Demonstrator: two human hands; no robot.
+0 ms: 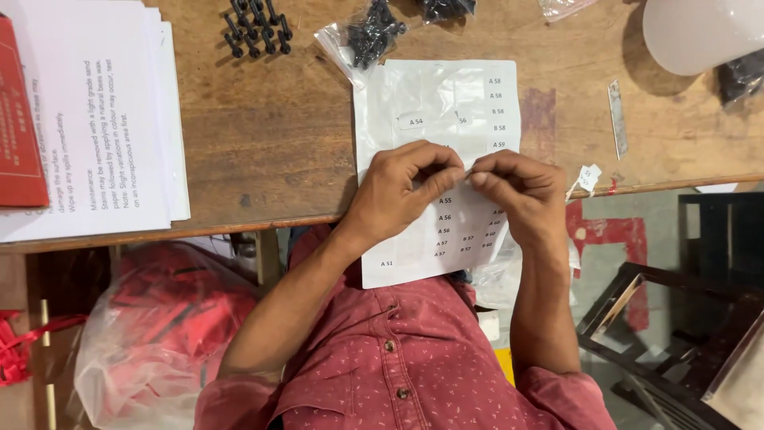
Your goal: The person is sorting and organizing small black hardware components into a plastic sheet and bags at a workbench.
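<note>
Both forearms rise side by side, bare below rolled sleeves. The left hand and the right hand meet fingertip to fingertip, thumbs and forefingers pinched together, remaining fingers curled under, knuckles up, wrists slightly bent inward.

a white sheet of small labels lies at the table's near edge, partly overhanging it, with a clear plastic bag lying over its upper part; some labels are already missing, and the left hand and right hand pinch together over its middle. behind it sit a small clear bag of black screws and two more clear bags at the far edge, while one loose white label lies to the right. a stack of white printed sheets with a red booklet on it fills the left, and a big clear bag of red items sits under the table.
</note>
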